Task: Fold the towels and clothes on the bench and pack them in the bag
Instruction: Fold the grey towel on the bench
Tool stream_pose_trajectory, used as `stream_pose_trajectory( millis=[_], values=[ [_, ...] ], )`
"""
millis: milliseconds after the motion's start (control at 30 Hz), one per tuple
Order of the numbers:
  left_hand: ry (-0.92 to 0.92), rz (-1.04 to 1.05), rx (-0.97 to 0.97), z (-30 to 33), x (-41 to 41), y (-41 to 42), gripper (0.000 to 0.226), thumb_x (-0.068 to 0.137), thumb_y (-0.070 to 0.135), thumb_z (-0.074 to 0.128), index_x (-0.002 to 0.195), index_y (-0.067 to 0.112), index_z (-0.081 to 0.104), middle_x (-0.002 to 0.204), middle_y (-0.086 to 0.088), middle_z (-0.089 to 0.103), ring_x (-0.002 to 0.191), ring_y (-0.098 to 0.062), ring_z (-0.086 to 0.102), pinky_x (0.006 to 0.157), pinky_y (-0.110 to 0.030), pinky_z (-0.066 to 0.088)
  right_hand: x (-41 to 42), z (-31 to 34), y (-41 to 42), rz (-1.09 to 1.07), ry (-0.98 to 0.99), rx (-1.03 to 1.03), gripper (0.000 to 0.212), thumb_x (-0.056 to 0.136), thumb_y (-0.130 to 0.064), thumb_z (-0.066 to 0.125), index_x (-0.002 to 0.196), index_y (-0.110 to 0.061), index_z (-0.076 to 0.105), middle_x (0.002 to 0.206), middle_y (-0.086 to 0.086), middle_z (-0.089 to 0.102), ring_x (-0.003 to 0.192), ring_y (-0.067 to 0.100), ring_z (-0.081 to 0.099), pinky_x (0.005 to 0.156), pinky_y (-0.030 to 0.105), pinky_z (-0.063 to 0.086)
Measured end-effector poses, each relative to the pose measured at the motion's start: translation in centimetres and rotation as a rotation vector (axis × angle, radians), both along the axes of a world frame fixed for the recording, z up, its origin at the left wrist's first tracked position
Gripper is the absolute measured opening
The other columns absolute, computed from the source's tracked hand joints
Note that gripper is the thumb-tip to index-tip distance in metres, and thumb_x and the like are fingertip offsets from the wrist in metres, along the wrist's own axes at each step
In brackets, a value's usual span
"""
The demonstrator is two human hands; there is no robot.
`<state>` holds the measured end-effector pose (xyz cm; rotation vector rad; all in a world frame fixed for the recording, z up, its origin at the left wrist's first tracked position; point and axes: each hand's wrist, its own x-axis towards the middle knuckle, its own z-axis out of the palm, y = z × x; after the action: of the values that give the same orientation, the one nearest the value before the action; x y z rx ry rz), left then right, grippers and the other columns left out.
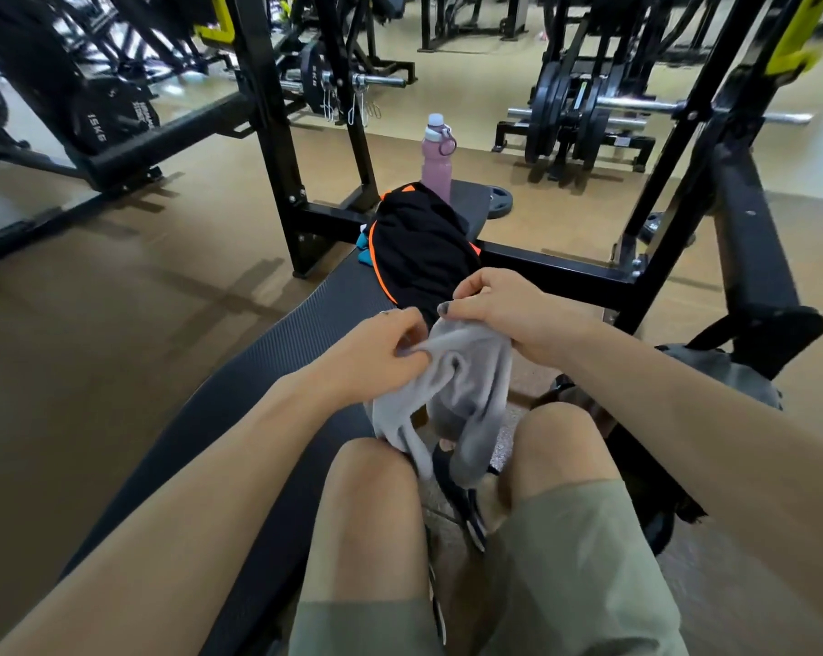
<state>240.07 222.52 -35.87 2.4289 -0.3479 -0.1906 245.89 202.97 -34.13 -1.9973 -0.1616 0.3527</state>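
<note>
A grey towel (452,400) hangs bunched above my knees, held up by both hands. My left hand (376,352) pinches its left edge and my right hand (504,310) grips its top right part. Beyond the hands, a black garment with orange trim (419,248) lies in a heap on the black bench (277,371). A bit of teal cloth (364,248) peeks out at the heap's left side. A grey bag (726,371) sits on the floor to my right, partly hidden by my right arm and the rack post.
A pink water bottle (437,158) stands upright at the far end of the bench. Black rack uprights (267,134) flank the bench, with a crossbar (556,269) behind the heap. Weight plates and barbells (570,116) fill the floor beyond.
</note>
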Motion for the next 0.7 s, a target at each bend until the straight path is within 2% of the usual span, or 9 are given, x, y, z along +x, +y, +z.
stream_pose_trajectory(
  millis=[67, 100, 167, 267, 333, 400, 567, 633, 700],
  values=[
    [0.138, -0.028, -0.316, 0.8, -0.3, 0.0, 0.049, 0.086, 0.006, 0.062, 0.13, 0.023, 0.05, 0.13, 0.001, 0.054, 0.095, -0.036, 0.065, 0.087, -0.043, 0.054, -0.4, 1.1, 0.5, 0.085, -0.021, -0.013, 0.043, 0.061, -0.033, 0.081, 0.098, -0.02, 0.065, 0.101, 0.011, 0.07, 0.101, 0.031, 0.065, 0.093, 0.048, 0.051],
    [0.193, -0.01, -0.441, 1.0, -0.4, -0.1, 0.061, 0.086, 0.003, 0.062, 0.139, 0.027, 0.044, 0.138, 0.003, 0.05, 0.096, -0.039, 0.066, 0.086, -0.045, 0.057, -0.7, 1.7, 0.7, 0.147, -0.026, -0.028, 0.043, 0.064, -0.028, 0.08, 0.103, -0.019, 0.064, 0.107, 0.014, 0.069, 0.107, 0.032, 0.063, 0.096, 0.047, 0.05],
    [0.199, 0.021, -0.491, 1.4, -0.2, -0.2, 0.061, 0.092, 0.002, 0.063, 0.143, 0.027, 0.043, 0.137, 0.007, 0.052, 0.093, -0.032, 0.07, 0.08, -0.042, 0.06, -1.0, 2.8, 1.0, 0.273, -0.027, -0.087, 0.04, 0.076, -0.015, 0.078, 0.112, -0.016, 0.061, 0.112, 0.013, 0.068, 0.108, 0.029, 0.064, 0.095, 0.043, 0.052],
    [0.065, 0.01, -0.306, 0.8, 0.4, 0.3, 0.029, 0.093, 0.014, 0.067, 0.121, 0.014, 0.059, 0.1, -0.004, 0.066, 0.073, -0.017, 0.065, 0.069, -0.039, 0.058, -1.2, 4.1, 1.3, 0.399, -0.015, -0.13, 0.041, 0.078, 0.0, 0.071, 0.115, -0.014, 0.059, 0.107, 0.009, 0.072, 0.093, 0.018, 0.067, 0.081, 0.03, 0.055],
    [-0.018, 0.02, -0.217, 0.2, 0.5, 0.7, 0.016, 0.092, 0.024, 0.067, 0.096, 0.01, 0.062, 0.084, -0.013, 0.062, 0.069, -0.013, 0.056, 0.066, -0.041, 0.052, -1.1, 4.7, 1.6, 0.431, -0.055, -0.187, 0.04, 0.076, 0.001, 0.068, 0.112, -0.014, 0.059, 0.099, 0.005, 0.072, 0.083, 0.012, 0.064, 0.07, 0.024, 0.053],
    [-0.124, 0.071, -0.118, -0.3, 0.8, 1.4, 0.023, 0.092, 0.028, 0.065, 0.08, 0.012, 0.054, 0.075, -0.011, 0.057, 0.063, -0.01, 0.047, 0.06, -0.035, 0.043, -0.8, 5.1, 1.8, 0.453, -0.143, -0.314, 0.036, 0.076, -0.003, 0.07, 0.107, -0.018, 0.059, 0.093, -0.001, 0.067, 0.076, 0.009, 0.059, 0.061, 0.021, 0.048],
    [-0.402, 0.137, 0.073, 1.3, 2.2, 3.1, 0.033, 0.086, 0.017, 0.059, 0.065, 0.021, 0.033, 0.056, 0.0, 0.039, 0.055, -0.018, 0.039, 0.053, -0.037, 0.029, 0.9, 3.4, 0.9, 0.343, -0.367, -0.635, 0.017, 0.077, -0.009, 0.067, 0.089, -0.015, 0.058, 0.087, -0.002, 0.06, 0.08, 0.019, 0.055, 0.063, 0.031, 0.043],
    [-0.522, 0.151, 0.314, 2.0, 2.7, 4.0, 0.033, 0.085, 0.017, 0.056, 0.064, 0.024, 0.032, 0.054, 0.004, 0.035, 0.057, -0.022, 0.041, 0.057, -0.034, 0.023, 1.5, 2.3, 0.2, 0.219, -0.396, -0.655, 0.011, 0.079, -0.007, 0.062, 0.085, -0.013, 0.056, 0.086, 0.002, 0.06, 0.081, 0.024, 0.055, 0.065, 0.038, 0.044],
    [-0.626, 0.169, 0.599, 2.2, 2.7, 4.8, 0.026, 0.087, 0.024, 0.048, 0.062, 0.023, 0.041, 0.057, 0.004, 0.041, 0.066, -0.022, 0.041, 0.067, -0.035, 0.025, 1.9, 1.6, -0.2, 0.099, -0.392, -0.606, 0.009, 0.081, -0.006, 0.057, 0.086, -0.013, 0.054, 0.086, 0.005, 0.059, 0.077, 0.024, 0.052, 0.063, 0.037, 0.042]
  ],
)
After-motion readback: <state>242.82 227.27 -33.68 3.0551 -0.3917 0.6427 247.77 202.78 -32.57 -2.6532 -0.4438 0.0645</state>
